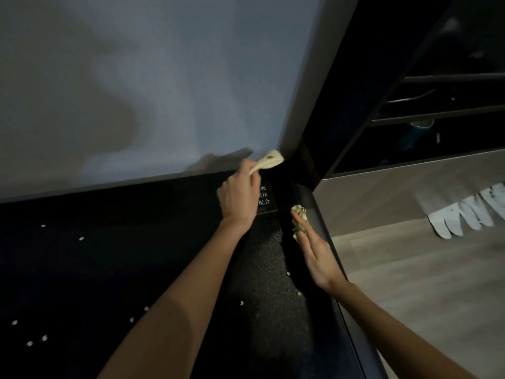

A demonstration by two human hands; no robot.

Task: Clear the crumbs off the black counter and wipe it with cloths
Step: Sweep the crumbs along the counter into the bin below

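Early stage: left hand (240,195) grips cream cloth strip (269,161), right hand (319,258) lies flat on crumpled greenish wad (300,214). White crumbs (30,343) litter black tabletop (82,269).

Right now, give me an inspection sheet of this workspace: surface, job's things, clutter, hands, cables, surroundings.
Surface: black counter, speckled, set against a grey wall.
Job's things: white crumbs are scattered over the left and middle. A crumpled wad lies near the right edge. A pale strip is raised at the back corner. What the wad and strip are made of cannot be told.
Clutter: black sign with white characters, at the back corner.
Hands: left hand pinches the pale strip. Right hand, fingers straight, presses on the crumpled wad.
Cables: nothing seen.
Surroundings: wood floor to the right, white pieces beyond it, dark shelving behind.
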